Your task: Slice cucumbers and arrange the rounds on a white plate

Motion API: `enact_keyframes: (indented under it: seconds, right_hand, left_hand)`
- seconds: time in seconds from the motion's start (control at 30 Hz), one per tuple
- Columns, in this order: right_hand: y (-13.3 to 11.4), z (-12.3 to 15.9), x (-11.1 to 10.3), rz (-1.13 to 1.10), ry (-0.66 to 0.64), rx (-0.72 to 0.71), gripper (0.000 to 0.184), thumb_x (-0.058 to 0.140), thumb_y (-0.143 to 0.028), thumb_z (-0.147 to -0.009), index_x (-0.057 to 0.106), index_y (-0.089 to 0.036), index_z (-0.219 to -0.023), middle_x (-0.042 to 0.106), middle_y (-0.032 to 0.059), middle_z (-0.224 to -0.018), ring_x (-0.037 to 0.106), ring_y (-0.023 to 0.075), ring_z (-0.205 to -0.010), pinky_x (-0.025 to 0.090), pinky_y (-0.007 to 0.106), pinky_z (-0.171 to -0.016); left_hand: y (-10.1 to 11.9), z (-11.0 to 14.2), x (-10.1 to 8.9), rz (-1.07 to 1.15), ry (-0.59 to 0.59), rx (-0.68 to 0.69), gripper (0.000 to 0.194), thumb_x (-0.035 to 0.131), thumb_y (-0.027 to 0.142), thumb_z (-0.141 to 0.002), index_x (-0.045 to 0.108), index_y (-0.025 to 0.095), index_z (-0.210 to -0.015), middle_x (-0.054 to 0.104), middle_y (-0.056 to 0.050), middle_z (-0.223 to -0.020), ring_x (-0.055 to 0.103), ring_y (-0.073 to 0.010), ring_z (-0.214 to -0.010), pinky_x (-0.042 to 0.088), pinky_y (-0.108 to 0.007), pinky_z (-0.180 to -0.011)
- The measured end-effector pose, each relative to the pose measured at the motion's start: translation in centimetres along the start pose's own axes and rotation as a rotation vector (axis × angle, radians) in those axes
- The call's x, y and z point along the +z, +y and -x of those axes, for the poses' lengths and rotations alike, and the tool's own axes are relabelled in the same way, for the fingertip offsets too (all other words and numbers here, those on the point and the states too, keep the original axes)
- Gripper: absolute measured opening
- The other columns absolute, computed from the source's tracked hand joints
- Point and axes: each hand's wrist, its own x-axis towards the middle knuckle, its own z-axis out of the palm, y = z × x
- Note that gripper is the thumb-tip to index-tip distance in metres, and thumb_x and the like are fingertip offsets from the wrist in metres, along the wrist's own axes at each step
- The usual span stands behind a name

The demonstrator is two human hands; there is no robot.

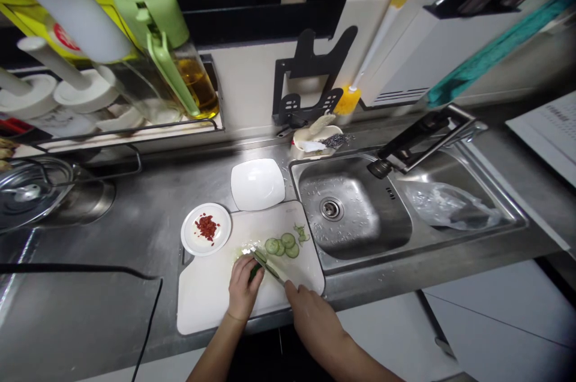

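Observation:
On a white cutting board (207,295), my left hand (244,286) is closed on a piece of cucumber (254,271), much of it hidden by the fingers. My right hand (312,316) grips a knife (270,269), whose blade points up and left against the cucumber's cut side. Several round cucumber slices (288,241) lie to the right of the blade, with thin green scraps (301,232) beyond them. A small white plate (185,238) with chopped red bits (207,226) rests at the board's upper left corner. Behind the board stands an empty white square dish (258,184).
To the right is a steel sink (360,214) with a black faucet (396,151) and a plastic bag (445,205) on its far side. A lidded pot (85,196) stands left. An oil bottle (189,76) sits on the rack above. A black cable (148,325) crosses the left counter.

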Motion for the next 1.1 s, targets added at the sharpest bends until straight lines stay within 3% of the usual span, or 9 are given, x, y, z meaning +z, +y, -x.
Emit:
enact_keyframes:
  seconds: [0.2,0.4,0.63,1.1]
  right_hand:
    - [-0.4,-0.3,-1.2,-0.012,-0.041,0.023,0.041,0.034,0.0,-0.086,0.056,-0.017,-0.116,0.069,0.0091,-0.093,0.067,0.0185,-0.083,0.046,0.022,-0.067]
    - [-0.7,-0.7,-1.0,-0.065,0.015,0.032,0.039,0.035,-0.001,-0.086,0.055,-0.018,-0.114,0.068,0.0089,-0.091,0.067,0.0187,-0.085,0.047,0.023,-0.069]
    - [-1.3,-1.5,-1.4,-0.07,-0.015,0.038,0.039,0.031,-0.001,-0.088,0.055,-0.017,-0.115,0.068,0.0097,-0.092,0.067,0.0199,-0.087,0.049,0.026,-0.071]
    - [-1.8,-3.6,-0.2,-0.085,0.027,0.009,0.038,0.033,-0.001,-0.087,0.055,-0.014,-0.116,0.068,0.0114,-0.095,0.066,0.0185,-0.088,0.049,0.024,-0.073]
  left_hand:
    - [-0.3,0.2,0.1,0.01,-0.008,0.002,0.018,0.061,0.022,-0.082,0.061,0.018,-0.1,0.065,-0.009,-0.103,0.061,-0.0205,-0.101,0.053,-0.041,-0.089]
    - [-0.2,0.0,0.0,0.018,-0.001,0.004,0.018,0.059,0.024,-0.083,0.063,0.018,-0.1,0.066,-0.009,-0.102,0.062,-0.0207,-0.1,0.053,-0.041,-0.088]
    - [0.1,-0.2,-0.1,0.025,-0.009,-0.008,0.018,0.059,0.023,-0.083,0.062,0.018,-0.1,0.066,-0.009,-0.102,0.061,-0.0202,-0.101,0.052,-0.04,-0.089]
    - [-0.3,0.1,0.1,0.033,-0.043,-0.02,0.02,0.06,0.023,-0.083,0.061,0.019,-0.102,0.065,-0.009,-0.102,0.061,-0.0207,-0.101,0.052,-0.043,-0.09]
